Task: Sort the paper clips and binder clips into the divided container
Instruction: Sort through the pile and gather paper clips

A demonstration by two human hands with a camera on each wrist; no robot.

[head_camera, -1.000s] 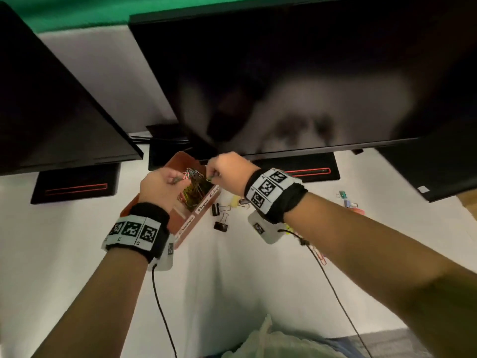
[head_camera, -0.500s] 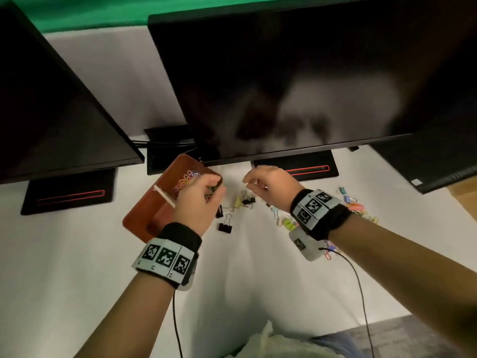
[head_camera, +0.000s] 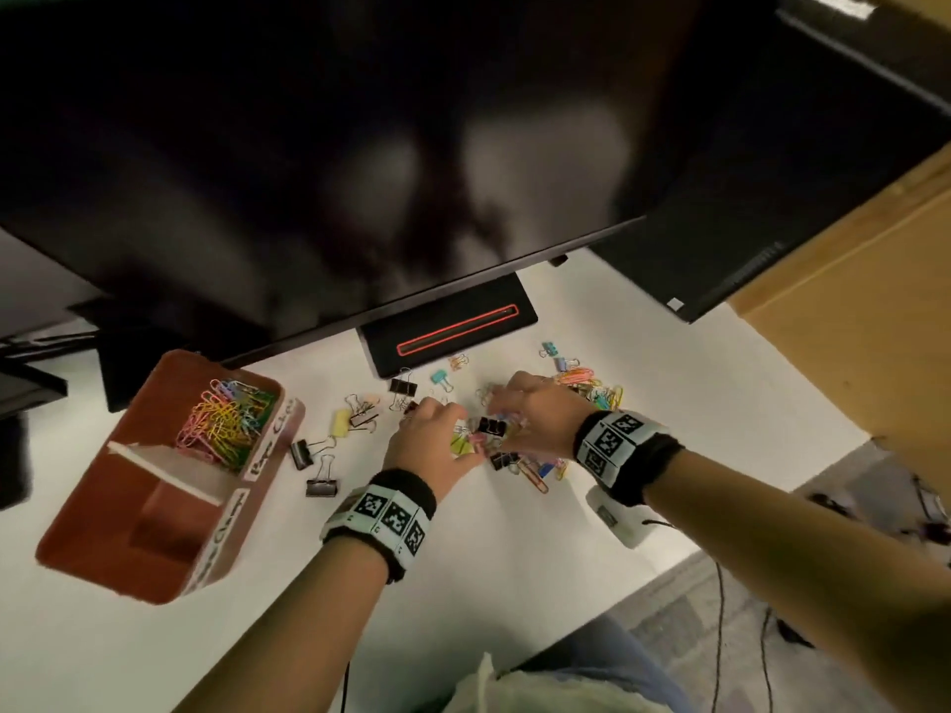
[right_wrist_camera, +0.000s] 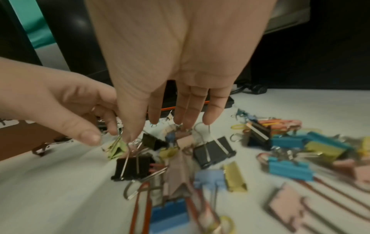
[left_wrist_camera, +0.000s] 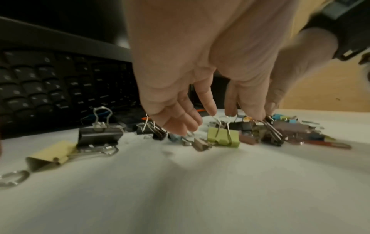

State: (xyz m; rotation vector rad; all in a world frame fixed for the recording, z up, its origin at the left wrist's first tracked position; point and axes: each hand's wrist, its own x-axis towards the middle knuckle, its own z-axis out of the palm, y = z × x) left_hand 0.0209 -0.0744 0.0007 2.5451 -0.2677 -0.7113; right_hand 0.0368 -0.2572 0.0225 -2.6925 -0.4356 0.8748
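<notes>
Left: divided container [head_camera: 154, 506], paper clips [head_camera: 221, 419] in its far compartment. Centre: your left hand [head_camera: 432, 440] pinches a green binder clip [right_wrist_camera: 117, 148]; lift it by the wire. Right: right hand [head_camera: 535, 419], grip open, fingertips [right_wrist_camera: 208, 121] over the counter [head_camera: 669, 403] pile.

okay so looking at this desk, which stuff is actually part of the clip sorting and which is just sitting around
Part of the job:
divided container
paper clips already in its far compartment
loose binder clips on the desk
mixed clip pile
left hand and right hand over the pile

Just lying about:
monitor
monitor stand
keyboard
</notes>
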